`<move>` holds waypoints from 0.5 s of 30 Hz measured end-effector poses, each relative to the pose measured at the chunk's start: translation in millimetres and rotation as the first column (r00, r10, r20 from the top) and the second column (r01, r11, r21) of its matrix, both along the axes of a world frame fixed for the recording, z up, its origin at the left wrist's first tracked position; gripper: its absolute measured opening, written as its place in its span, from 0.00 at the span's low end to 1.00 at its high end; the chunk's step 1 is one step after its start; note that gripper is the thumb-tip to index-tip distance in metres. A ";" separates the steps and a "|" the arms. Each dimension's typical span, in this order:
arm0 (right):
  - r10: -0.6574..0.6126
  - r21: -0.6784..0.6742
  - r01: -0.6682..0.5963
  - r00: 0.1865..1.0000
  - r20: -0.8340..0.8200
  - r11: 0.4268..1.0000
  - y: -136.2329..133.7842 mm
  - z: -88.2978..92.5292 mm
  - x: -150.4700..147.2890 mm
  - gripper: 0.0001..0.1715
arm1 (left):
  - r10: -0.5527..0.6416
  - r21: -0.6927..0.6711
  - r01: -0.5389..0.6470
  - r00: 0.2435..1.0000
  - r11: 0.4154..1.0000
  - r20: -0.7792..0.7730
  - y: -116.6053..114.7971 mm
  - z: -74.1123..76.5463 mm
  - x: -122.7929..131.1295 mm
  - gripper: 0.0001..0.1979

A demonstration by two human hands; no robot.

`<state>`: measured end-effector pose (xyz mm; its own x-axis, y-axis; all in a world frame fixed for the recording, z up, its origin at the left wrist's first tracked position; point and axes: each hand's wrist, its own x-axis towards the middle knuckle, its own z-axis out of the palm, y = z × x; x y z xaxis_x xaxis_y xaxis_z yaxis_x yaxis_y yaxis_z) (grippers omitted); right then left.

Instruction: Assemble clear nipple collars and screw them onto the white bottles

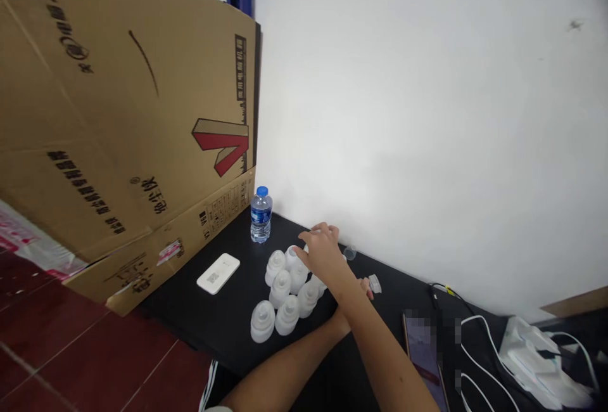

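My right hand [323,250] reaches across my left forearm, over the back of a cluster of translucent white plastic bottles [280,286]. Its fingers are bent but apart, and no held thing shows between them. Low beside it, my left hand [365,288] is mostly hidden behind the right forearm. The fingers that show there are curled against a clear ridged plastic piece [375,283], which sticks out to the right. Several bottles stand upright close together, with one bottle [263,321] nearest the front. A small clear round piece [350,252] lies by the wall.
Left of the bottles lies a white device with a printed code [218,273]. A water bottle with blue cap [261,215] stands behind. A large cardboard box [180,114] borders the black table [199,320]. At right are a phone [424,352], cables and a white power strip [536,361].
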<state>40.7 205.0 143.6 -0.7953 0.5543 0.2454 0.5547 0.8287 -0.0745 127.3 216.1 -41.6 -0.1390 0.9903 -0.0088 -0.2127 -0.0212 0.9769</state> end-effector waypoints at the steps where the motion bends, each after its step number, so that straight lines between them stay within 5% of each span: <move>1: -0.009 -0.003 0.009 0.996 0.087 1.000 0.2 1.1 -12.0 0.13 | -0.012 -0.010 0.012 1.000 1.000 -0.005 -1.2 0.9 -0.9 0.15; 6: -0.114 -0.003 0.122 0.938 0.328 0.993 1.0 -1.7 -43.7 0.14 | -0.029 -0.022 0.029 0.999 0.999 -0.019 -8.3 8.5 -5.7 0.28; 12: -0.131 -0.009 0.146 0.909 0.396 0.989 5.4 -5.1 -51.0 0.15 | -0.049 -0.061 0.048 0.999 0.997 -0.008 -7.2 9.7 -2.2 0.21; 15: -0.126 0.025 0.124 0.946 0.300 0.992 6.8 -0.7 -46.4 0.12 | -0.038 -0.060 0.038 0.999 0.997 0.009 -5.0 8.1 0.7 0.17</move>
<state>-5.7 211.8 142.9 -0.7569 0.6535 0.0091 0.6499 0.7511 0.1161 128.0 211.1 -33.5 -0.1010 0.9925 -0.0695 -0.2200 0.0459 0.9744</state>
